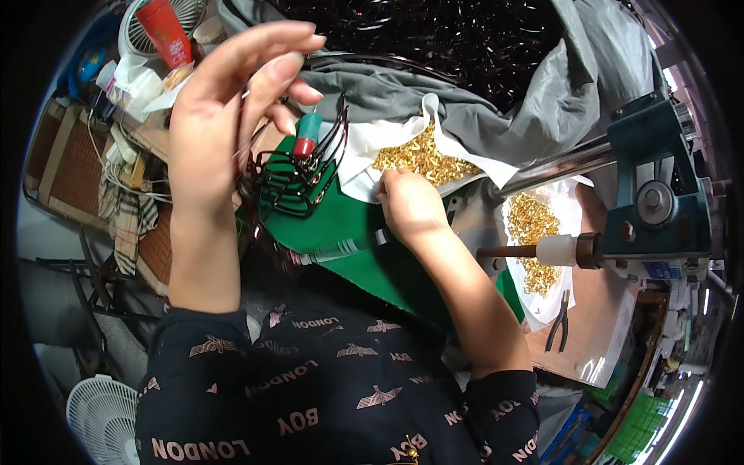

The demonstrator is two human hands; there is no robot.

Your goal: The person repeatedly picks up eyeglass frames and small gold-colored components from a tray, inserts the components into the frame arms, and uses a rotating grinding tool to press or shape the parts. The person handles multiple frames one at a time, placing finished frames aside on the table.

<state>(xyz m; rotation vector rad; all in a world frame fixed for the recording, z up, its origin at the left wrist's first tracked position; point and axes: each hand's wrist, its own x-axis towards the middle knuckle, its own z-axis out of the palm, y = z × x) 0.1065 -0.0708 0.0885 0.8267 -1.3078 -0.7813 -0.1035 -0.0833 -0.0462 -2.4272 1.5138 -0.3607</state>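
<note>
My left hand [221,124] is raised at the upper left, its fingers curved and partly apart. A thin, blurred strip shows against its palm; what it belongs to is unclear. Beneath and beside it lie dark, thin-rimmed frames [291,182] in a tangled heap, like eyeglass frames. A green and red cylinder [308,136] stands among them. My right hand [415,205] is closed at the near edge of a pile of small gold-coloured metal pieces [422,159] on a white sheet [360,174]. Its fingertips are mostly hidden, so anything pinched there cannot be made out.
A blue-green machine head [655,194] with a horizontal rod stands at right. Below its rod is another white sheet of gold pieces [535,232], with pliers [559,322] nearby. Grey cloth [535,116] holds a dark, glossy heap behind. A red cup [164,32] stands at upper left.
</note>
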